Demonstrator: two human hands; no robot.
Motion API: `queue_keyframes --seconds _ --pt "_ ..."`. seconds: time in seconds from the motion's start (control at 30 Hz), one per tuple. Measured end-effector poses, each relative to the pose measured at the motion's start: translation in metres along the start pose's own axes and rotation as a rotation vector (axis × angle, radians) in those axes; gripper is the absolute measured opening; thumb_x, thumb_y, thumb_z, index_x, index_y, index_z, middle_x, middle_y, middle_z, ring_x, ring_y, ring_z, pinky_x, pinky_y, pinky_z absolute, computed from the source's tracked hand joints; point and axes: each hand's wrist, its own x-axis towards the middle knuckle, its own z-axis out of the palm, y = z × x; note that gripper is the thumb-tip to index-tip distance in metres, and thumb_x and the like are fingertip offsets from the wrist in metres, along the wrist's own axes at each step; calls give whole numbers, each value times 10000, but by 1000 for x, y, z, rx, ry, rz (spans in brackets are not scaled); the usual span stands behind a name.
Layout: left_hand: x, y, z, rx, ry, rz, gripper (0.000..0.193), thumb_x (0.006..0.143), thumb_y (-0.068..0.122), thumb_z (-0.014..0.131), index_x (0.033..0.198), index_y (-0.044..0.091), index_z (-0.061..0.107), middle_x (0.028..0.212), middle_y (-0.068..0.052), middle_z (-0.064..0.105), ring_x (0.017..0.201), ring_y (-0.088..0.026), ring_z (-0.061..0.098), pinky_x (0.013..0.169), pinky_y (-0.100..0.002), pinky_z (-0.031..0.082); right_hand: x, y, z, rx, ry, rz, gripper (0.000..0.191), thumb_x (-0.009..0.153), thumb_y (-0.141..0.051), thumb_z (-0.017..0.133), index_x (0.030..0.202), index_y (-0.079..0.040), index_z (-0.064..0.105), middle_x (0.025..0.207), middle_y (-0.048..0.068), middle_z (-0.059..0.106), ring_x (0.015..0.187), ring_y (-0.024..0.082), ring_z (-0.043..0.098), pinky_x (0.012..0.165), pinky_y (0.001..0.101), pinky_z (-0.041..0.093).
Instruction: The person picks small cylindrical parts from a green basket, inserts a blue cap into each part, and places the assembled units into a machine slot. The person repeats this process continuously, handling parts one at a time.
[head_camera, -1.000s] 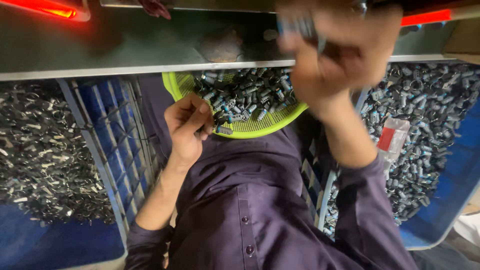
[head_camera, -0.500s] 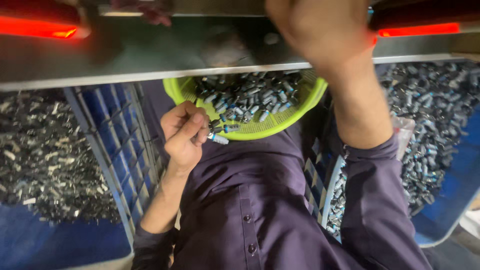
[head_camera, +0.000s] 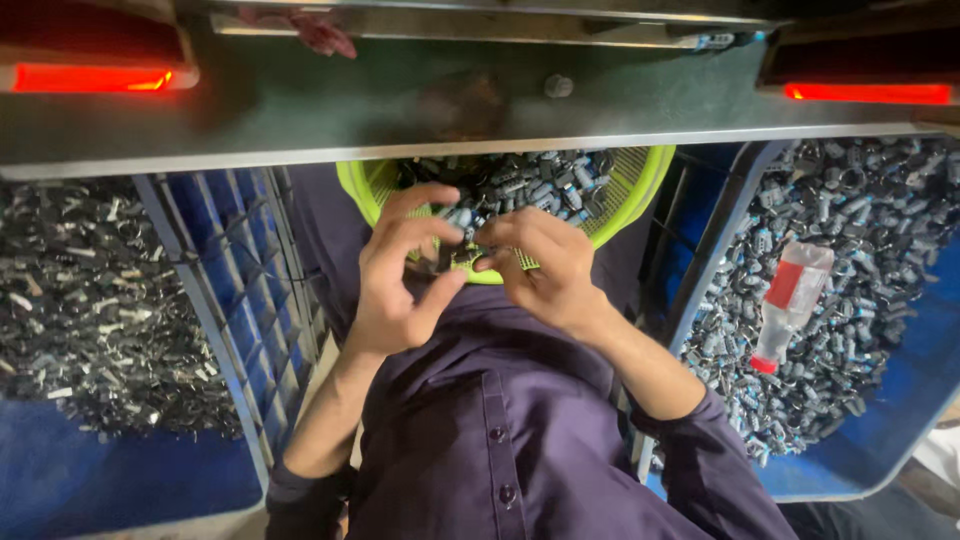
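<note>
The picture is a bit dim. Two long glowing red lights shine at the top corners and spread a soft red glow. The flat grey metal shelf has a dull shine with blurry dark spots. Under it lies deep shadow. The small shiny metal parts sparkle. Edges look bent and stretched.
</note>
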Motion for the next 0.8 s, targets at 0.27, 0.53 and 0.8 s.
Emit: queue_keyframes --seconds 0.27,0.53,0.8 --pt "10 -5 7 17 -79 -96 175 976 97 702 1105 -9 651 956 -76 667 790 -128 622 720 -262 492 0 -1 1 -82 122 -114 298 811 170 755 1052 18 669 1092 149 730 936 261 754 806 322 635" --pt "-6 -6 3 60 21 -257 107 899 42 674 976 -30 688 710 -48 637 553 -90 525 527 -228 381 -25 29 15 865 524 392 329 935 95 685 1041 -74 423 1013 159 721 875 224 708 727 338 608" --pt "-6 -24 -8 -848 -34 -186 193 922 113 662 864 -68 687 991 -174 706 820 -235 715 779 -348 609 5 31 -19 1035 340 178 205 1012 42 684 1013 -28 491 998 224 726 784 248 698 615 376 563"
